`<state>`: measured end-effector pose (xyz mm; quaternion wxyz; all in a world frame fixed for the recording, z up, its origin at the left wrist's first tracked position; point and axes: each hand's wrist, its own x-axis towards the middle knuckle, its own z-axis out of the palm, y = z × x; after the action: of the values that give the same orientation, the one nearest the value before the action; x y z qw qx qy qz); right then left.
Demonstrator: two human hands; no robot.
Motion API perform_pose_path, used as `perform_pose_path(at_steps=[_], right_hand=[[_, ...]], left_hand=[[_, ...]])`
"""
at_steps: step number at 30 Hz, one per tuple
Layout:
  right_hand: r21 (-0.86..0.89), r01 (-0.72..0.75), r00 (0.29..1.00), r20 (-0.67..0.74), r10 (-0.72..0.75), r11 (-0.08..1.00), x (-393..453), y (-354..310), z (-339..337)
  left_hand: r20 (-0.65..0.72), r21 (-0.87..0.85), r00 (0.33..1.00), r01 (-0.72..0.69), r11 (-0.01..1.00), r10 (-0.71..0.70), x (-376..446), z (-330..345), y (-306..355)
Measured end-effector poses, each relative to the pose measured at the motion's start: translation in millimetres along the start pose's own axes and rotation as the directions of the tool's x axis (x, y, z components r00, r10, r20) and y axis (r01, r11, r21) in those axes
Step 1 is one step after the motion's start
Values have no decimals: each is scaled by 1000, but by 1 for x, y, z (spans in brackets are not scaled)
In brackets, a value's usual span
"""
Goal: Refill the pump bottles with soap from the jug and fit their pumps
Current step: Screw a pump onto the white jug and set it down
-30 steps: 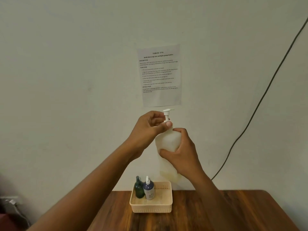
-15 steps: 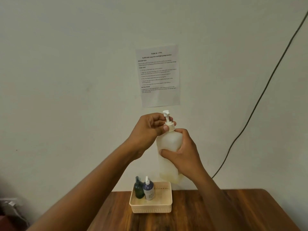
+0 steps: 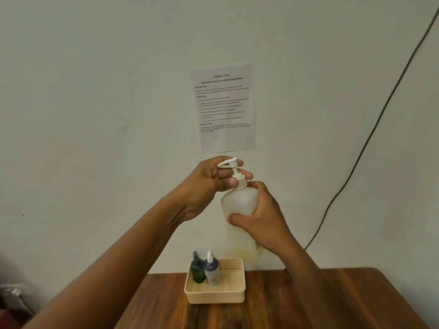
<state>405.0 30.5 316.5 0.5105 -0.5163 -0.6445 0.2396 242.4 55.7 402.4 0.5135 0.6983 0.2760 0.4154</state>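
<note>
The translucent jug (image 3: 240, 210) is held up in the air above the table (image 3: 308, 300), the right hand (image 3: 266, 224) wrapped round its body while the left hand (image 3: 213, 181) pinches the white pump (image 3: 237, 174) collar. It looks like the pump is being screwed; next comes firm twisting, jug kept upright. Two small bottles (image 3: 206, 269) stand in the basket (image 3: 215, 298) below.

Soft, even, rather dim light is spread over the wall (image 3: 95, 115), with a greenish cast. Faint shadows are thrown below the forearms. No glare is seen on the desk (image 3: 332, 300). The desk's edges are bowed by wide-angle distortion. Left of the desk, the corner is darkened and blurred
</note>
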Motion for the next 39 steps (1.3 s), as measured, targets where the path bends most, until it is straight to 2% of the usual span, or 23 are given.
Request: perform_pose_path(at_steps=[3,8,10,13,15,18,21,24,26,28,31,34,36,39], right_hand=[[2,14,1000,-12,-14,1000,2,-4,-1],[3,37,999,-20,-37,999,2,-9,-1],[15,40,999,-8,-40,999,1,-10,-5],[70,41,998,44,-44,997,0,-12,-12],[102,38,996,79,-46,994,-1,-13,-14],[89,36,996,84,-44,995,-3,-12,-14],[82,20,997,68,-26,996,-3,-12,-11],[74,28,998,47,-32,997,-1,-16,-10],[80,43,998,40,-46,996,0,-17,-11],[94,43,998,38,-47,995,0,-17,-13],[115,45,997,60,-52,992,-1,-16,-17],[100,33,997,64,-39,994,0,-13,-17],[76,28,998,47,-31,997,1,-13,-15],[62,33,999,38,-35,998,0,-11,-12]], left_hand=[[-63,-137,998,-9,990,1,0,6,-7],[-344,0,935,-88,996,82,0,19,-14],[-314,14,945,-89,996,89,2,16,-12],[-113,-81,992,-72,994,63,2,5,-6],[21,-113,999,-36,993,39,2,-1,-2],[86,-122,996,-10,992,21,0,-5,-6],[24,-25,1000,-17,1000,18,-1,-2,-7],[-196,141,978,-49,989,76,-2,9,-6],[-286,177,951,-65,982,114,-1,12,-6],[-254,135,962,-68,988,101,0,9,-3],[-59,59,997,-45,997,48,-1,3,4],[37,50,999,-15,999,13,-1,0,8],[-19,55,999,-30,998,31,-2,3,8],[-248,232,957,-94,968,152,0,12,1]])
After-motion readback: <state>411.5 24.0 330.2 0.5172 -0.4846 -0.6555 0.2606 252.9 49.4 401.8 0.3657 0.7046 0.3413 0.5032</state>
